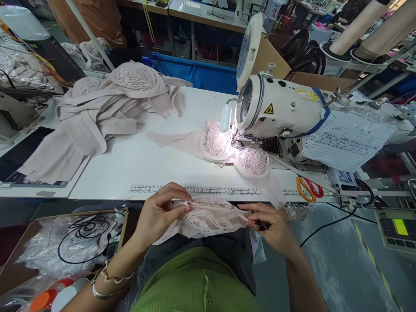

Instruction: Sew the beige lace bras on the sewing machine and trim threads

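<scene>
Over my lap, just below the table's front edge, a pale pink lace piece [211, 219] is stretched between both hands. My left hand [165, 210] pinches its left end between thumb and fingers. At its right end my right hand [268, 223] is closed on the fabric; something small and dark shows by those fingers, too unclear to name. Beyond them, a lace bra [255, 162] lies on the white table under the lit needle area of a sewing machine [282, 104]. No hand touches it.
A heap of pale pink bras [97, 108] covers the table's left part. Orange and red-handled scissors [307, 188] lie near the front edge at right. A box with plastic bags and a cable [78, 242] stands at lower left. A person's brown garment [91, 19] shows behind.
</scene>
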Motion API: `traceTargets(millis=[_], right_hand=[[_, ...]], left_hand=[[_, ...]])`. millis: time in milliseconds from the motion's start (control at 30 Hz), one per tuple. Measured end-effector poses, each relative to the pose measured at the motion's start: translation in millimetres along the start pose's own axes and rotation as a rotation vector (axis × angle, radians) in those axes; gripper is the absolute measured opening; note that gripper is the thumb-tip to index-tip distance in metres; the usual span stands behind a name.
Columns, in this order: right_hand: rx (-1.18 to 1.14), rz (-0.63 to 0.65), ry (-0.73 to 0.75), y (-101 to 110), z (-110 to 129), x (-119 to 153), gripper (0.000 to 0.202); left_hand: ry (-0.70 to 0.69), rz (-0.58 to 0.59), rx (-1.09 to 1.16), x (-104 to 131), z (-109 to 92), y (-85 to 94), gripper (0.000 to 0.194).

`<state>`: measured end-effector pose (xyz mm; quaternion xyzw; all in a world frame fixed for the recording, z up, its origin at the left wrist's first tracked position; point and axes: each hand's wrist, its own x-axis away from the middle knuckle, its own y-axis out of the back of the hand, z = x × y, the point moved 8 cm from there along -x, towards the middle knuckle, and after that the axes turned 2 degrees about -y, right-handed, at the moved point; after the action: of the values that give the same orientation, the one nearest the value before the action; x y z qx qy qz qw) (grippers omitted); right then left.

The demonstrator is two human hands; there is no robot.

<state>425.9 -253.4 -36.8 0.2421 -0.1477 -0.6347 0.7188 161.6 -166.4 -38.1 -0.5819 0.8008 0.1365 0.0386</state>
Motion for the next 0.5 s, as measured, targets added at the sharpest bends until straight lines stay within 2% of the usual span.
traceTargets(millis=[233,500], right_hand=[[-0.048,-0.134,-0.018,5.8,-1.8,-2.5,0.019],[-0.082,-0.324,0.001,6.7,-1.3,3.3,0.023]], left_hand=[[0.001,-0.027,-0.047,2.9,2.6,6.8,0.006],[-0.026,-0.072,-0.124,4.1,0.4,4.7,0.004]])
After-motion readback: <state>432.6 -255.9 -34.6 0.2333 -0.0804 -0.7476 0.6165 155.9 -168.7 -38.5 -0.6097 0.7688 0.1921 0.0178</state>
